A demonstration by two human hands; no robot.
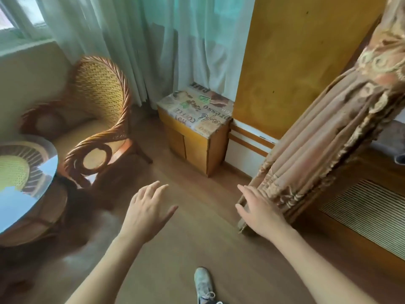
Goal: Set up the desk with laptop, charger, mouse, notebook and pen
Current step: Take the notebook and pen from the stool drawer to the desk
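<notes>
Oddly, we see no laptop, charger, mouse, notebook or pen; our left hand (pixel 147 212) and right hand (pixel 259 212) hover spread and empty over the floor (pixel 197 249); we would judge the laptop heavy, best gripped by both edges.

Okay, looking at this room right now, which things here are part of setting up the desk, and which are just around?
Part of the job:
- left hand, open and empty
- right hand, open and empty
- no laptop, charger, mouse, notebook or pen in view

Just around:
- wicker chair
- glass-topped table
- small cabinet
- patterned curtain
- sheer curtain
- shoe
</notes>
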